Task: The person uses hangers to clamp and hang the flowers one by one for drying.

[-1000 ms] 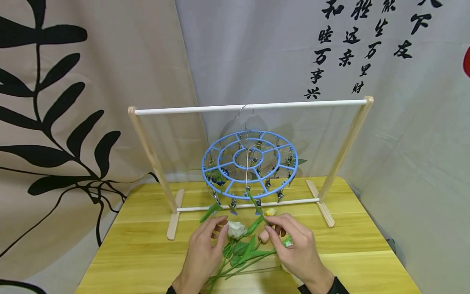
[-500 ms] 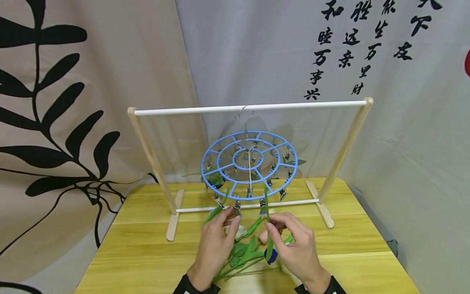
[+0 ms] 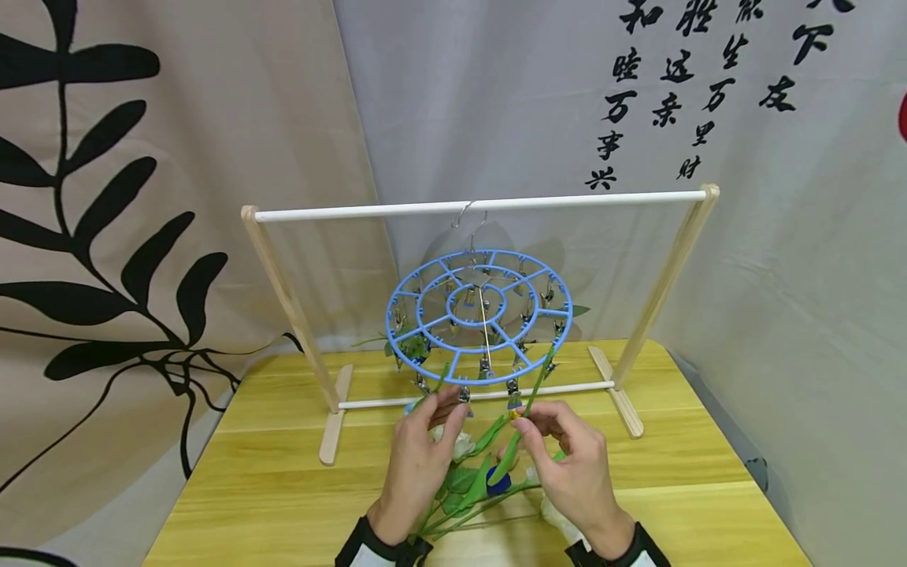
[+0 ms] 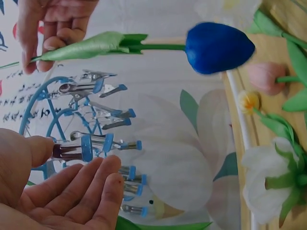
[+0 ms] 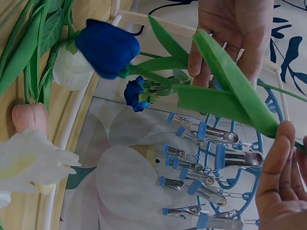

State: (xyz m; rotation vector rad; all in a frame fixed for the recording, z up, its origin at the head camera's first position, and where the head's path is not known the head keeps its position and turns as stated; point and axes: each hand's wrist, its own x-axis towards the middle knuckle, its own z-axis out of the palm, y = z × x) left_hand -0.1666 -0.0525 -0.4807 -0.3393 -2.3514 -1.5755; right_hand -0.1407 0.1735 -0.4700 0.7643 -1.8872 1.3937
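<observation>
My right hand point(image 3: 570, 457) pinches the stem of a blue tulip point(image 3: 498, 480), whose bloom hangs downward with its green leaves point(image 4: 81, 48) above it. My left hand point(image 3: 425, 453) is at the front rim of a blue round clip hanger point(image 3: 453, 379). In the left wrist view its thumb and extended fingers lie either side of a metal clip point(image 4: 72, 149) with blue tips; the thumb seems to touch it. Several other clips point(image 5: 192, 163) dangle from the rings. A second blue flower point(image 5: 136, 94) hangs farther back, and another green stem point(image 3: 442, 376) stands by my left fingers.
A wooden stand with a white top bar point(image 3: 383, 211) carries the hanger by its hook. On the wooden table point(image 3: 269, 480) lie a white flower point(image 4: 276, 182), a pink tulip point(image 4: 266, 76), a yellow flower point(image 4: 249, 102) and green stems. Printed cloth point(image 3: 801, 260) hangs behind.
My left hand has moved right and up to a clip on the front rim. My right hand has turned the blue tulip so that its bloom hangs down and its stem leans right.
</observation>
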